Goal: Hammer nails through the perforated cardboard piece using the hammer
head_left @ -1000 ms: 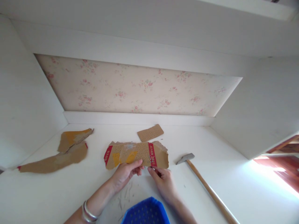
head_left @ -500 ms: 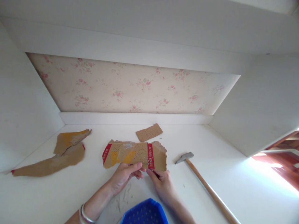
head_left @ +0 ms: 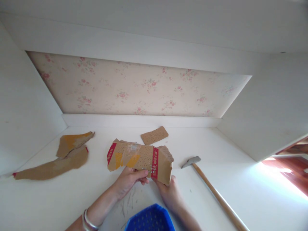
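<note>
Both my hands hold a torn piece of brown cardboard [head_left: 141,158] with red bands, yellow patches and many small holes, lifted a little off the white shelf surface [head_left: 216,154]. My left hand [head_left: 128,181], with bracelets on the wrist, pinches its lower edge near the middle. My right hand [head_left: 169,192] grips the lower right corner, its fingers partly hidden behind the cardboard.
A hammer [head_left: 211,189] with a wooden handle lies to the right. A small perforated cardboard scrap [head_left: 154,135] lies behind, and long torn cardboard strips [head_left: 60,157] lie at the left. A blue perforated basket [head_left: 150,219] sits at the bottom edge. White walls enclose the shelf.
The cardboard piece has been raised and tilted, its right end dropping toward my right hand. Both hands kept their grip on its lower edge.
</note>
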The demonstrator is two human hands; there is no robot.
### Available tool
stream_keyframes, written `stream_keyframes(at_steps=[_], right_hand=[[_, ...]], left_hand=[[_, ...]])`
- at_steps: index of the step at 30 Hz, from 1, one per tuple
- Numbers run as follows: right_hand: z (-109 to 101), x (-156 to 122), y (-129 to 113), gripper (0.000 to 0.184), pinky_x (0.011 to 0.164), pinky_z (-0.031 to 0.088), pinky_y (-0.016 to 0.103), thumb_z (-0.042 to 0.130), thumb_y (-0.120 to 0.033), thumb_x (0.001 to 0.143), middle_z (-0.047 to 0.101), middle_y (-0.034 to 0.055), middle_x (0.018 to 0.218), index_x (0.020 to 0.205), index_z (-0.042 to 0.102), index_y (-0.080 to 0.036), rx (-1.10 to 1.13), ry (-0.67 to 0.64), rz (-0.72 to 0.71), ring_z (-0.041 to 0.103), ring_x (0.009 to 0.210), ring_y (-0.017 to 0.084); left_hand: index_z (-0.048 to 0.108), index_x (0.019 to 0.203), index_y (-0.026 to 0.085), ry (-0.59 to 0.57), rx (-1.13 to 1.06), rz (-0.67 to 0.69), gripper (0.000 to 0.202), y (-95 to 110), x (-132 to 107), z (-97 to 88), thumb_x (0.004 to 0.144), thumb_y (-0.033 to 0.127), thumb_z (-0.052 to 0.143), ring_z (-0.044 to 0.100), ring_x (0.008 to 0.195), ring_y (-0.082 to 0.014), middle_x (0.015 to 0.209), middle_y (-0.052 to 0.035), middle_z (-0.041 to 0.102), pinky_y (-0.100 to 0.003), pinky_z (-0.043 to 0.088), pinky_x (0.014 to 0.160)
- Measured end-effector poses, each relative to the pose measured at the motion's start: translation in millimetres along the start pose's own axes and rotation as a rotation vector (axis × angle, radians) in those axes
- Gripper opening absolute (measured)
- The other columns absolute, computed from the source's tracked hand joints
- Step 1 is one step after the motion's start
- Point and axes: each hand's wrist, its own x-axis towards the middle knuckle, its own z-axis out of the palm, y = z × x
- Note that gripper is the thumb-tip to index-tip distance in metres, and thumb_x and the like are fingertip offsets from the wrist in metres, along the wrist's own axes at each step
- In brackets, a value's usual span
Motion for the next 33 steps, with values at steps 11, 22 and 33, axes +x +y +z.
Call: stream_keyframes(at_steps=[11, 22, 33], right_hand=[[-1, -4, -3, 0.023, 0.063, 0.048, 0.023, 0.055, -0.014, 0.086, 0.072, 0.0042, 0.079, 0.076, 0.075, -0.02, -0.049, -0.002, -0.103, 0.066, 0.069, 0.018], [2, -1, -6, 0.036, 0.058, 0.042, 0.022, 0.049, -0.035, 0.096, 0.066, 0.0018, 0.068, 0.071, 0.069, -0.017, -0.122, -0.009, -0.083, 0.06, 0.063, 0.015], [3, -2, -8, 0.032, 0.061, 0.043, 0.02, 0.05, -0.033, 0.096, 0.069, 0.0026, 0.073, 0.077, 0.071, -0.019, -0.163, 0.038, -0.088, 0.063, 0.066, 0.014]], left_hand=[[0.074, 0.07, 0.012, 0.004, 0.032, 0.059, 0.025, -4, 2, -1.3, 0.065, 0.034, 0.084, 0.061, 0.054, -0.0155, 0.062, -0.0061, 0.07, -0.025, 0.047, 0.054], [0.075, 0.072, 0.011, 0.028, -0.141, 0.026, 0.022, 1, 1, 0.1, 0.066, 0.031, 0.083, 0.061, 0.055, -0.0122, 0.067, -0.0053, 0.071, -0.023, 0.047, 0.055], [0.072, 0.077, 0.01, -0.12, -0.081, 0.062, 0.018, 4, 1, -1.6, 0.07, 0.024, 0.082, 0.058, 0.061, -0.0103, 0.072, -0.004, 0.068, -0.021, 0.046, 0.058]])
